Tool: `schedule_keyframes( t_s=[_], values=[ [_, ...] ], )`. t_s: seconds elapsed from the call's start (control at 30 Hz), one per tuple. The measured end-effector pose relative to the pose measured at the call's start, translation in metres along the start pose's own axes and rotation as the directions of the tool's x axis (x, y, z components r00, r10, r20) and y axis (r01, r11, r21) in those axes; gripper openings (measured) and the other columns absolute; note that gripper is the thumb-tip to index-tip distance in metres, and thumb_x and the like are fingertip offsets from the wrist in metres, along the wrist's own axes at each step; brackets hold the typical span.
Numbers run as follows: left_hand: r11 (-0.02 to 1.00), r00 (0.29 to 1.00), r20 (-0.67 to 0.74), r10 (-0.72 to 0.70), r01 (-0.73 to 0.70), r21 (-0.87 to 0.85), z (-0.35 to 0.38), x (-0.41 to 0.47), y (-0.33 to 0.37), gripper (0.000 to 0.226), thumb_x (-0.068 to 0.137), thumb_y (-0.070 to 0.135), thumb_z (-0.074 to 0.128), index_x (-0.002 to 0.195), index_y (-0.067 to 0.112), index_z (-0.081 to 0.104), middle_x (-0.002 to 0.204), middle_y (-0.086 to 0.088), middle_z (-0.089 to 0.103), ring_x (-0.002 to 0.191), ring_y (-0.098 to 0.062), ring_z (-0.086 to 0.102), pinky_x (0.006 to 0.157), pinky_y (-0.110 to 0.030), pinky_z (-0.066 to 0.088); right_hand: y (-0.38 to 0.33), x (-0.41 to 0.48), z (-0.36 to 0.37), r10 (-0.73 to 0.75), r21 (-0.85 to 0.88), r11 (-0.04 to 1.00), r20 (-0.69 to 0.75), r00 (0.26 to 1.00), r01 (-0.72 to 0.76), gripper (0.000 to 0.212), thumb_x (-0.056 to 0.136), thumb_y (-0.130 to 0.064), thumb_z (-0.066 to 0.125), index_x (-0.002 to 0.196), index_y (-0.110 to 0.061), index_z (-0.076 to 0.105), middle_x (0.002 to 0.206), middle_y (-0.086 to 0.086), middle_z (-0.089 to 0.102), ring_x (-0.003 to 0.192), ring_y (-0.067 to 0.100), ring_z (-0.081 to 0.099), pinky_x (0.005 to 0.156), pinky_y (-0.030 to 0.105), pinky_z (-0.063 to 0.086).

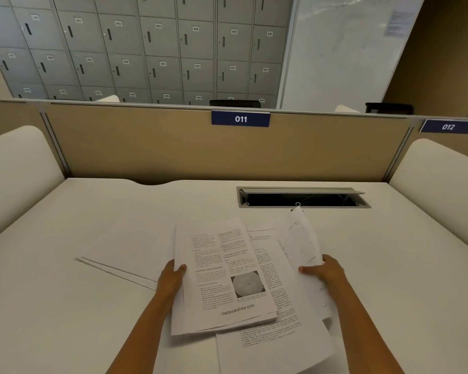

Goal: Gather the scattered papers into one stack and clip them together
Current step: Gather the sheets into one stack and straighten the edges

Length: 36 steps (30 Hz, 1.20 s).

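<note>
A white desk [92, 306] has a grey metal cable hatch [303, 190] set into its top, the lid tipped open, close to the tan partition panel [146, 147].

On the person's side of the hatch and a little to its left, the left hand [172, 278] grasps a stack of white printed sheets [222, 279] by its left edge. The thumb lies on the top page and the fingers are hidden beneath. That page shows two columns of text, a round grey picture and the line "mebooksfree.com".

Directly in front of the hatch, the right hand [323, 271] pinches the near edge of a curled white sheet [304, 238], thumb on top. The sheet rises off the desk, and its far tip appears against the hatch's front rim. A small wire loop [297, 205] with a dark bit beneath it shows at that tip, too small to identify.

Loose printed sheets [276, 344] lie fanned on the desk under the stack, running from in front of the hatch towards the person. Well to the left of the hatch, plain white sheets [127, 247] lie flat, partly tucked under the stack.

A blue sign [240, 119] reading "011" sits on the partition, above and left of the hatch.
</note>
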<state>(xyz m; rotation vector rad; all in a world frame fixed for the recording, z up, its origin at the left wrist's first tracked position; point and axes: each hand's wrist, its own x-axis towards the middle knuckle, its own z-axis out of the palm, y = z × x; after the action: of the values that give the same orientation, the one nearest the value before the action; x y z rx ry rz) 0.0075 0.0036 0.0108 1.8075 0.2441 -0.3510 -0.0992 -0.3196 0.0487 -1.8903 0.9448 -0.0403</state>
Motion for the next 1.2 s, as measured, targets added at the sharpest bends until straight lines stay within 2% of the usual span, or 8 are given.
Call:
schedule_keyframes(
  t_s=[0.17,0.43,0.7,0.77,0.83,0.93,1.1,1.2],
  values=[
    [1.000,1.000,-0.005,0.005,-0.005,0.001,0.000,0.000,0.000,0.047,0.098,0.020,0.042,0.141,0.004,0.034,0.141,-0.017,0.045,0.125,-0.036,0.046,0.107,-0.051,0.036,-0.006,0.001,-0.021,-0.082,-0.088,0.994,-0.157,0.984,0.068,0.059,0.069,-0.023,0.082,0.119,-0.010,0.055,0.115,0.015,0.064,0.097,0.034,0.063,0.082,0.042,0.052],
    [1.000,1.000,-0.008,0.011,-0.011,0.019,0.000,0.000,-0.001,0.046,0.097,0.021,0.043,0.139,0.003,0.036,0.140,-0.017,0.047,0.124,-0.037,0.048,0.106,-0.052,0.037,0.000,0.006,-0.022,0.034,-0.078,0.997,0.232,0.972,-0.016,0.053,0.067,-0.016,0.084,0.113,0.001,0.063,0.107,0.019,0.069,0.095,0.037,0.066,0.089,0.047,0.053],
    [1.000,1.000,0.002,0.017,-0.017,0.009,0.001,0.001,-0.001,0.046,0.097,0.021,0.043,0.140,0.004,0.035,0.140,-0.016,0.046,0.124,-0.036,0.047,0.107,-0.051,0.036,0.010,0.005,-0.001,0.058,-0.007,0.998,0.358,0.932,-0.059,0.078,0.046,-0.023,0.092,0.114,0.003,0.062,0.108,0.020,0.070,0.099,0.037,0.066,0.092,0.053,0.050],
    [1.000,1.000,0.005,0.015,-0.015,0.009,0.000,0.001,-0.002,0.046,0.097,0.022,0.043,0.140,0.004,0.035,0.140,-0.016,0.046,0.124,-0.036,0.048,0.106,-0.052,0.037,0.006,0.000,0.000,0.027,-0.044,0.999,0.276,0.961,-0.016,0.078,0.051,-0.019,0.091,0.119,0.003,0.059,0.115,0.019,0.066,0.104,0.037,0.063,0.095,0.049,0.049],
    [1.000,1.000,0.007,0.017,-0.017,0.014,0.000,0.001,-0.002,0.046,0.097,0.022,0.043,0.139,0.005,0.036,0.139,-0.016,0.047,0.123,-0.035,0.049,0.106,-0.051,0.038,-0.004,-0.005,-0.005,-0.020,-0.203,0.978,0.075,0.997,0.035,0.068,0.067,-0.018,0.084,0.126,-0.002,0.053,0.124,0.018,0.060,0.112,0.036,0.057,0.095,0.042,0.048],
    [0.999,1.000,0.015,0.022,-0.022,0.040,-0.001,0.002,-0.003,0.047,0.097,0.024,0.044,0.139,0.005,0.037,0.139,-0.016,0.047,0.123,-0.035,0.049,0.106,-0.052,0.038,-0.028,-0.017,-0.023,-0.139,-0.302,0.949,-0.131,0.982,0.094,0.066,0.075,-0.020,0.078,0.132,-0.007,0.048,0.128,0.018,0.058,0.113,0.034,0.056,0.089,0.035,0.046],
    [0.998,1.000,0.013,0.025,-0.026,0.048,0.000,0.003,-0.003,0.047,0.097,0.024,0.044,0.139,0.005,0.037,0.139,-0.016,0.047,0.123,-0.036,0.049,0.106,-0.051,0.038,-0.068,-0.041,-0.073,-0.312,-0.326,0.923,-0.316,0.896,0.206,0.044,0.085,-0.013,0.067,0.127,-0.007,0.053,0.120,0.025,0.060,0.105,0.041,0.058,0.089,0.042,0.047],
    [0.998,0.999,0.018,0.026,-0.027,0.052,0.000,0.004,-0.004,0.047,0.097,0.024,0.043,0.140,0.005,0.036,0.140,-0.016,0.046,0.124,-0.035,0.048,0.106,-0.051,0.037,-0.090,-0.063,-0.103,-0.424,-0.333,0.896,-0.447,0.787,0.294,0.036,0.091,-0.013,0.057,0.126,-0.010,0.054,0.121,0.026,0.059,0.108,0.043,0.056,0.092,0.042,0.044]
  ],
)
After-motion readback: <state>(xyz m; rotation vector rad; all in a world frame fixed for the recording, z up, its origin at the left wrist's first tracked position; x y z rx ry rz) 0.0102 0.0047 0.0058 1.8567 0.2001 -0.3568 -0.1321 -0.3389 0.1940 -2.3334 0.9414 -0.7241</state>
